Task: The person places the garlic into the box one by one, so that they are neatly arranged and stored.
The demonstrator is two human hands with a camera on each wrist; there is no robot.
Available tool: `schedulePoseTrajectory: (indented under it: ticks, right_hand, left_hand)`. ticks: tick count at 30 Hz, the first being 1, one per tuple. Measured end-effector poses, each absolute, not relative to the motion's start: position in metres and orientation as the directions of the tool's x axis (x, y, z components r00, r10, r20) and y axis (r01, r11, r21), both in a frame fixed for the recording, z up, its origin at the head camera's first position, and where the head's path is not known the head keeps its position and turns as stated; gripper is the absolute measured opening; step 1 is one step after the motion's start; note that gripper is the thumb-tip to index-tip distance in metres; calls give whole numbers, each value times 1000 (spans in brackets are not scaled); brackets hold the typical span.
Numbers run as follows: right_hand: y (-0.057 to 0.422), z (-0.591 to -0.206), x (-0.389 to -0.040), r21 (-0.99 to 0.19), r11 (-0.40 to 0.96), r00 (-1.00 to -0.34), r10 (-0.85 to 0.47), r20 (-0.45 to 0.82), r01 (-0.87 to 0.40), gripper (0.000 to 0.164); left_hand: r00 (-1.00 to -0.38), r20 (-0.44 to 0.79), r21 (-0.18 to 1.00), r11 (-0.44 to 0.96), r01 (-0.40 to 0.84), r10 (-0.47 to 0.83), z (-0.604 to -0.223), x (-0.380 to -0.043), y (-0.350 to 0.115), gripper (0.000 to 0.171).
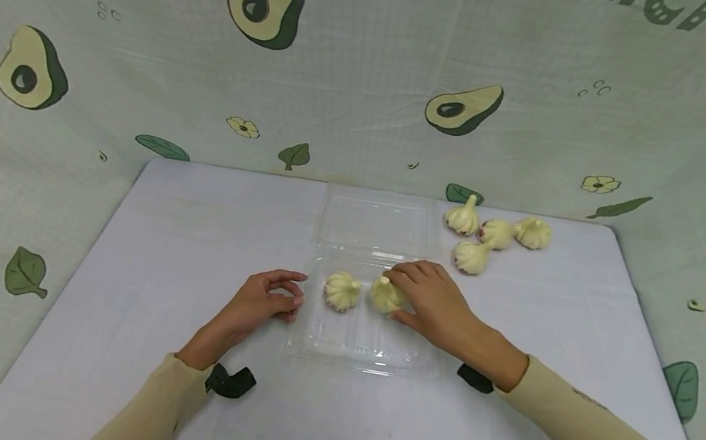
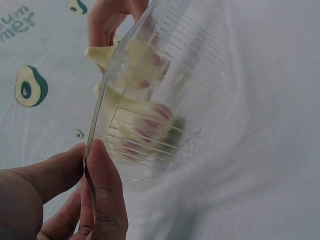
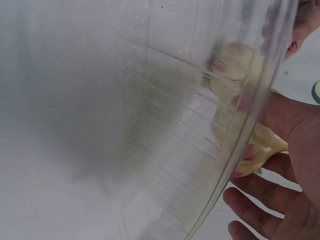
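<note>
Six pale, ribbed garlic bulbs (image 1: 342, 292)

Container (image 1: 343, 339) of clear plastic (glossy)

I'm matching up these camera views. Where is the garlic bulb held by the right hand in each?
Head: garlic bulb just right of centre, below mid-height.
Left wrist: garlic bulb high, slightly left of centre.
Right wrist: garlic bulb well right of centre, below mid-height.
Shared landmark: clear container.

Patterned cloth (image 1: 372, 21) around a white table (image 1: 219, 221)
Printed avocados (image 1: 266, 1), leaves (image 1: 294, 155) and flowers (image 1: 243, 127) dot the cloth at back and sides; green lettering (image 1: 659, 17) shows along the top.
</note>
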State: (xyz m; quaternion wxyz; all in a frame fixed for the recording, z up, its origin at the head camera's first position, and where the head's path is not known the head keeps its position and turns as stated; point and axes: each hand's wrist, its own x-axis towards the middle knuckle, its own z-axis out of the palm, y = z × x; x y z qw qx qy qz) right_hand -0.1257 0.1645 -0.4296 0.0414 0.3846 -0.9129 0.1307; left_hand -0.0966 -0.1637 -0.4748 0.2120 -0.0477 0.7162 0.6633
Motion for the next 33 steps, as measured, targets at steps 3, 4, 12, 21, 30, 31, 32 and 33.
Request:
schedulePoseTrajectory:
  ticks: [3,4,12,21,30,31,32,33]
  right_hand:
    - [163,-431,-127,-184,671,-696,-696,178,-718,63]
    - [162,-431,-127,-178,672,-695,-697,176,-719,63]
    - [159,-434,-129,-137,667,-681,-715,158,-732,62]
    - [159,-439,-130,-117,642,-651,-734,191,-758,45]
    - [163,-433,-128,-119,670,-679,-711,179,-733,48]
    - [164,-432,-128,-124,674,-685,-706,182,-728,49]
    - [167,-430,-128,-129,679,-690,-699,185,-723,50]
    - [169,-429,-128,-136,686,-698,-691,188,-715,50]
  left_hand:
    - [-906,-367,930,115,-350,212,-475,-97,-164,48]
    - [-905,-368,929,115,-351,211,-475,-96,-163,48]
    - [-904,-370,929,113,-353,214,-474,-96,-163,49]
    - [-905,-366,930,113,-349,216,-474,-96,-163,48]
    - [-907,-355,935,88,-344,225,-474,-94,-164,48]
    - [-907,-355,935,89,-344,226,-474,-94,-164,49]
    - [-907,-355,935,90,-343,227,-474,-94,-164,49]
    - [-907,-354,935,90,-343,227,-474,-94,-164,49]
